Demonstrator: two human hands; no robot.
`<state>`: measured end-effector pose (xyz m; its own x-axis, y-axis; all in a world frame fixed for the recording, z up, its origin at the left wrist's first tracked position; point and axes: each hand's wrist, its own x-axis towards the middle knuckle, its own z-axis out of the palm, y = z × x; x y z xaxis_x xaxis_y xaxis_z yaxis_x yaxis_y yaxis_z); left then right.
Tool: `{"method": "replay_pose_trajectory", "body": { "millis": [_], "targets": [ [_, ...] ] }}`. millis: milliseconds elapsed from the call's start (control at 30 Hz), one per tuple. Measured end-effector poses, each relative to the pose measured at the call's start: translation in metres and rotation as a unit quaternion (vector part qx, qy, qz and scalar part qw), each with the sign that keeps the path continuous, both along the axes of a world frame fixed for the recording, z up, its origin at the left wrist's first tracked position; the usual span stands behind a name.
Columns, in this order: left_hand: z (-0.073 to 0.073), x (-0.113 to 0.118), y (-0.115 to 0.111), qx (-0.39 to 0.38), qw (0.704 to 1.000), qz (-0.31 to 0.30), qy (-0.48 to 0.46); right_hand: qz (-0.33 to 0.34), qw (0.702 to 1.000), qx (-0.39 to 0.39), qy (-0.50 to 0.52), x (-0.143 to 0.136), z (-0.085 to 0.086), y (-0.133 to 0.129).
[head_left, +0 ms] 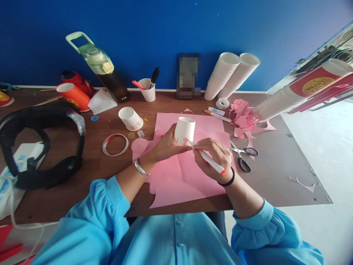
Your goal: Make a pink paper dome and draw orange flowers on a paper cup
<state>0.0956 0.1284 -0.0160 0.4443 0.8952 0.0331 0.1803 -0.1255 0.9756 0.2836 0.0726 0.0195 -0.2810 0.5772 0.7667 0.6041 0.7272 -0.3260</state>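
My left hand [166,144] grips a white paper cup [185,129] from its left side, above the pink paper. Red flower-like marks show low on the cup's wall. In my right hand [215,152] is a white marker pen [206,160] with a red end; its tip meets the cup near the red drawing. Beneath both hands lie sheets of pink paper [184,184]. To the left stands another paper cup [130,118] with coloured flowers drawn around one end.
Scissors [242,154] lie right of the paper, near pink scraps [245,114] and more markers [217,115]. Tall cup stacks [224,75] and a bottle [102,70] line the blue wall. A tape ring [115,144] and a black headband-like device [41,147] sit left.
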Motion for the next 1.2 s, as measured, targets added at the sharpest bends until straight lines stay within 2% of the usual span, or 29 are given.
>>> {"method": "replay_pose_trajectory", "body": {
  "millis": [267,500,767,1200],
  "targets": [
    [0.0016,0.0005,0.0003,-0.007,1.000,0.004,0.005,-0.002,1.000,0.003,0.002,0.0002,0.0010,0.0002],
    [0.0012,0.0002,0.0008,-0.045,0.999,-0.003,-0.024,-0.011,1.000,0.001,0.004,0.0014,0.0017,0.0003],
    [0.0030,0.0011,0.0010,-0.026,0.999,-0.003,-0.037,-0.010,1.000,0.005,0.003,0.0000,0.0018,0.0003],
    [-0.0008,-0.0006,0.0005,-0.025,1.000,0.012,0.000,0.006,1.000,0.005,0.009,-0.0019,0.0000,0.0000]
  ]
}}
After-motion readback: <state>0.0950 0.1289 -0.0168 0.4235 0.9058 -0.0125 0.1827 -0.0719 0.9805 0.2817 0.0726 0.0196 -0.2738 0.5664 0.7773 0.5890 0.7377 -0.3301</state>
